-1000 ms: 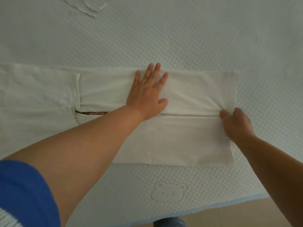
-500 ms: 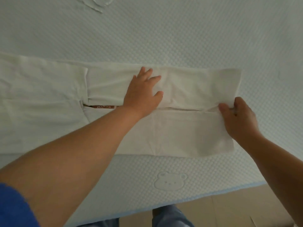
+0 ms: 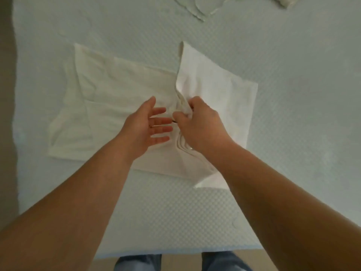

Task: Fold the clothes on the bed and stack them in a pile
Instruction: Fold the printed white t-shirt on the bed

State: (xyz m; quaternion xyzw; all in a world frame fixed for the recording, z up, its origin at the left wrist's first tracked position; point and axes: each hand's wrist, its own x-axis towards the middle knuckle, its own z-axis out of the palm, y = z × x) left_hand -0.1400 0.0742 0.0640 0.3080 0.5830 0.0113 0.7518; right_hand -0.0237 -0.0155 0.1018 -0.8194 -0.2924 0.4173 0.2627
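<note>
A white garment [image 3: 121,90] lies partly folded on the pale quilted bed [image 3: 293,114], in the middle of the view. Its right part stands up in a raised fold, bunched at the centre. My right hand [image 3: 197,122] grips that bunched cloth between thumb and curled fingers. My left hand [image 3: 148,126] hovers just left of it, palm turned toward the right hand, fingers straight and spread, holding nothing.
More pale clothes [image 3: 203,6] lie at the top edge of the bed, with another bundle [image 3: 287,1] at the top right. The bed's near edge [image 3: 175,255] runs along the bottom, with my jeans-clad legs [image 3: 138,264] below. Floor shows at the far left.
My right hand carried the garment's right end leftward and up into a raised fold near the centre. My left hand lifted off the cloth and now hovers with open fingers. The view shifted.
</note>
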